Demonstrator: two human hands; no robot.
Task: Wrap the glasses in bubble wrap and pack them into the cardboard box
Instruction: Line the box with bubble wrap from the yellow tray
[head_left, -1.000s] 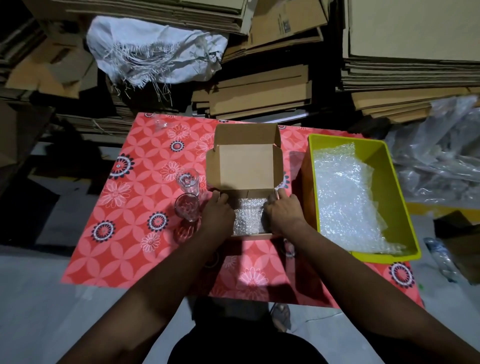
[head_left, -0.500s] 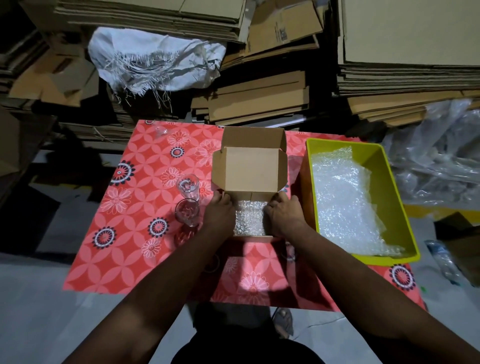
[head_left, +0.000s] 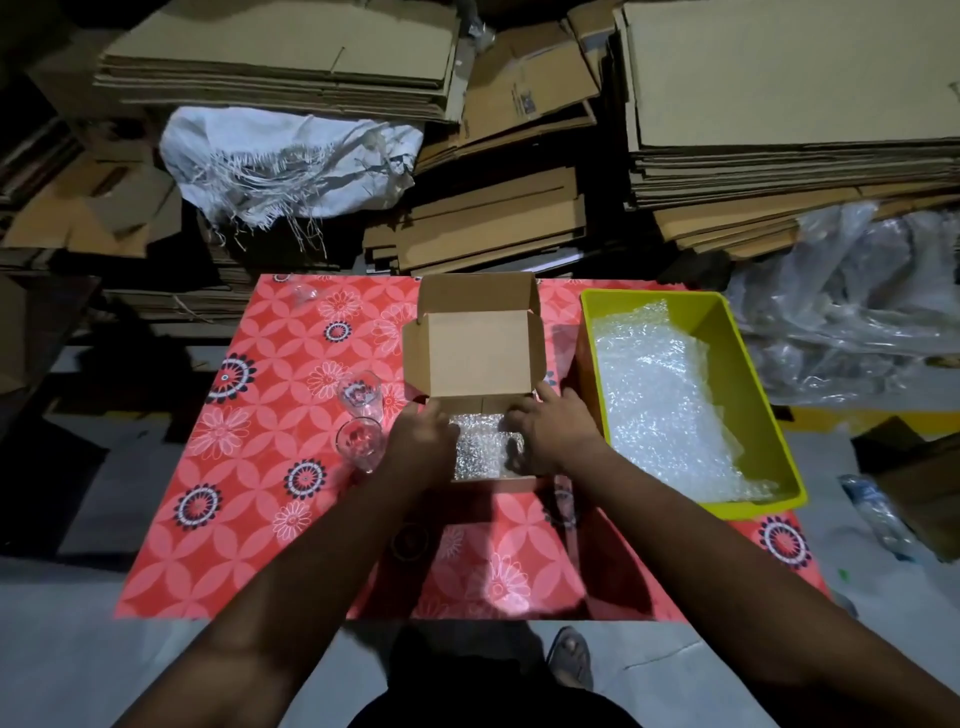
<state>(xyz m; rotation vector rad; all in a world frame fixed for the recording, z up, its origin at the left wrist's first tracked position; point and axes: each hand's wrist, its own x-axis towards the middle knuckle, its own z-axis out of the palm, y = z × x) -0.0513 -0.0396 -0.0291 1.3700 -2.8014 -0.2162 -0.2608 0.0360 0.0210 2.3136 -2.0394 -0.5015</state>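
An open cardboard box (head_left: 478, 358) sits mid-table with its lid standing up at the far side. A bubble-wrapped bundle (head_left: 479, 453) lies inside it. My left hand (head_left: 422, 441) covers the bundle's left side and my right hand (head_left: 556, 435) its right side, fingers curled down into the box against the wrap. Two bare clear glasses (head_left: 360, 397) (head_left: 358, 445) stand just left of the box, close to my left hand. A yellow bin (head_left: 748, 374) on the right holds loose bubble wrap (head_left: 660, 405).
The red floral table cover (head_left: 260, 467) ends near my body. Another small clear glass (head_left: 304, 293) lies at the far left corner. Stacks of flat cardboard (head_left: 493, 228), a white sack (head_left: 291, 161) and plastic sheeting (head_left: 852, 312) crowd the far side and right.
Both hands stay at the box on the bundle. My fingers have crept slightly further in over the wrap. The glasses and the bin have not moved.
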